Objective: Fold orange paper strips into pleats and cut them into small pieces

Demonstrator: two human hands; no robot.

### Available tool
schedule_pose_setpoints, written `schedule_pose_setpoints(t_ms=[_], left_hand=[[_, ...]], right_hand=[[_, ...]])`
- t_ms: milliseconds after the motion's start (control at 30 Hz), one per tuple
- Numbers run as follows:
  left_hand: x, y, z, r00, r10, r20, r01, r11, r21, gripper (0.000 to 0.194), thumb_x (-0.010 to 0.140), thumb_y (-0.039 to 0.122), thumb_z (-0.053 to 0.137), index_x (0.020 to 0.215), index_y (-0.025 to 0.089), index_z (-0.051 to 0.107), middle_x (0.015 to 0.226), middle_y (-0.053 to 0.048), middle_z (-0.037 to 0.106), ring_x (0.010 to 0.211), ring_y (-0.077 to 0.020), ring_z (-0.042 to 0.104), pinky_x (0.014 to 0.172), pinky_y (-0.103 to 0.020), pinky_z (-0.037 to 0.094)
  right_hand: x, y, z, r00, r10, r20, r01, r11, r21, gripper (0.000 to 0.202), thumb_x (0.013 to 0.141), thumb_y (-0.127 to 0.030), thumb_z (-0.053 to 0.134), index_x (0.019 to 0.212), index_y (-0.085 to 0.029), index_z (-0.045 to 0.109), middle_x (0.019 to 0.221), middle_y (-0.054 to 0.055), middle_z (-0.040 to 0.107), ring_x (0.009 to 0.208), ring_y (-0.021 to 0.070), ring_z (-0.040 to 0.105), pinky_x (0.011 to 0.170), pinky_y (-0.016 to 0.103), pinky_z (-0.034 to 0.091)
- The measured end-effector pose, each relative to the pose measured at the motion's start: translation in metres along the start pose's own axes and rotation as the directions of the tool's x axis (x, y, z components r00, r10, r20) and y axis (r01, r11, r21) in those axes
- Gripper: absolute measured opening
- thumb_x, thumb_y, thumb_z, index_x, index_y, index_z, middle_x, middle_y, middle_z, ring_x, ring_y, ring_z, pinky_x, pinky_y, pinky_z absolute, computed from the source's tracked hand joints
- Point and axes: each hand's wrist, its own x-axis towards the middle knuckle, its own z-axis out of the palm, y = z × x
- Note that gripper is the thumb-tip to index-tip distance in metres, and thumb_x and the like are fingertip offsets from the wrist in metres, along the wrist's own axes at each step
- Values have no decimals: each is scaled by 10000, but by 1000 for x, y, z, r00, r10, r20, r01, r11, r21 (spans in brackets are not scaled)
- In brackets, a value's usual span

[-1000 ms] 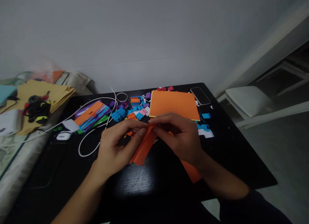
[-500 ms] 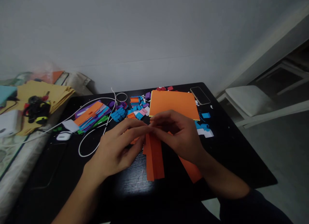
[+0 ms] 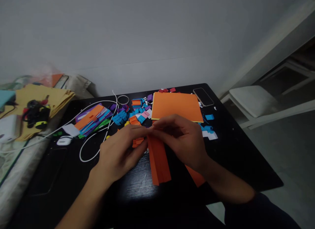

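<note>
Both my hands meet over the middle of the black table, pinching the upper end of a folded orange paper strip (image 3: 159,163). My left hand (image 3: 120,150) closes on it from the left, thumb below the fingers. From the right, my right hand (image 3: 183,142) grips the same end between thumb and fingertips. Lengthwise creases run down the strip, and its lower end hangs toward me. The pinched edge is hidden by my fingers. A second orange paper piece (image 3: 196,176) lies partly under my right wrist. Small folded orange pieces (image 3: 137,142) sit just beyond my left fingers.
Orange sheets (image 3: 177,105) lie behind my hands, with a phone (image 3: 203,97) to their right. Colourful paper strips (image 3: 94,119), folded blue pieces (image 3: 120,117), a white cable (image 3: 81,153) and an earbud case (image 3: 64,141) spread leftward. A white stool (image 3: 253,99) stands right of the table (image 3: 246,163).
The strip's lower end has swung slightly right and its folds sit at a different angle. Both hands keep their pinch at the upper end, with the left fingers shifted a little.
</note>
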Motion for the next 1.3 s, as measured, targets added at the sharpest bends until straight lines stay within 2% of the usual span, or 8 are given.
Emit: schedule_pose_setpoints(t_ms=[333, 433, 533, 600, 767, 900, 1133, 1300], left_hand=[[-1, 1, -3, 1000, -10, -11, 9, 1000, -9, 358, 937, 89, 727, 1232, 290, 708, 1076, -13, 832, 925, -200, 808, 821, -310, 645], [-4, 0, 0, 996, -85, -32, 81, 992, -100, 397, 922, 78, 724, 1264, 278, 689, 1079, -18, 806, 923, -189, 783, 839, -301, 632], [-4, -1, 2, 973, -230, -7, 216, 927, -307, 361, 955, 92, 682, 1272, 263, 665, 1092, -35, 761, 934, -178, 744, 846, -294, 620], [-1, -2, 3, 958, -282, 42, 275, 874, -402, 268, 996, 131, 648, 1231, 258, 672, 1056, -37, 742, 895, -168, 718, 808, -284, 611], [8, -3, 4, 938, -325, 117, 339, 800, -495, 93, 1017, 233, 679, 1104, 252, 703, 927, -15, 717, 792, -147, 683, 726, -254, 577], [10, -4, 5, 910, -374, 177, 409, 746, -526, 106, 1005, 314, 709, 1072, 235, 688, 816, -4, 678, 700, -144, 647, 610, -236, 526], [6, -7, 1, 904, -308, 295, 418, 780, -466, 179, 1005, 308, 703, 1172, 247, 698, 969, -47, 738, 824, -182, 690, 682, -281, 552], [8, -4, -2, 937, -252, 241, 337, 833, -438, 152, 963, 261, 760, 1111, 258, 722, 850, -6, 733, 708, -148, 665, 619, -253, 519]], right_hand=[[-1, -4, 1, 1000, -27, 6, 27, 1000, -15, 111, 891, -189, 862, 954, -258, 803, 926, -3, 830, 864, 165, 810, 800, 304, 704], [-2, -2, 2, 999, -39, -1, 39, 999, -4, 104, 899, -202, 848, 974, -257, 801, 932, 0, 830, 843, 161, 804, 767, 293, 696], [-1, -1, 2, 999, -49, 17, 49, 999, 6, 123, 905, -190, 826, 1007, -256, 803, 973, 9, 828, 857, 160, 794, 767, 295, 686], [0, -1, 1, 997, -70, 34, 71, 997, -26, 156, 919, -167, 794, 1044, -259, 808, 1018, 21, 819, 895, 163, 781, 788, 304, 673], [3, -3, -2, 989, -118, 87, 126, 987, -104, 236, 942, -94, 707, 1040, -272, 827, 993, 20, 780, 883, 158, 739, 731, 289, 625], [4, -3, -2, 994, -84, 69, 91, 991, -101, 162, 943, -130, 738, 974, -266, 820, 938, 7, 792, 835, 157, 743, 728, 294, 630], [0, -1, 0, 989, -137, 59, 143, 984, -103, 205, 933, -120, 790, 1047, -290, 804, 1002, -15, 836, 880, 162, 786, 832, 332, 666], [-5, -5, 2, 963, -261, 60, 268, 949, -166, 218, 943, -141, 806, 1098, -294, 790, 982, -2, 838, 850, 171, 790, 801, 347, 674]])
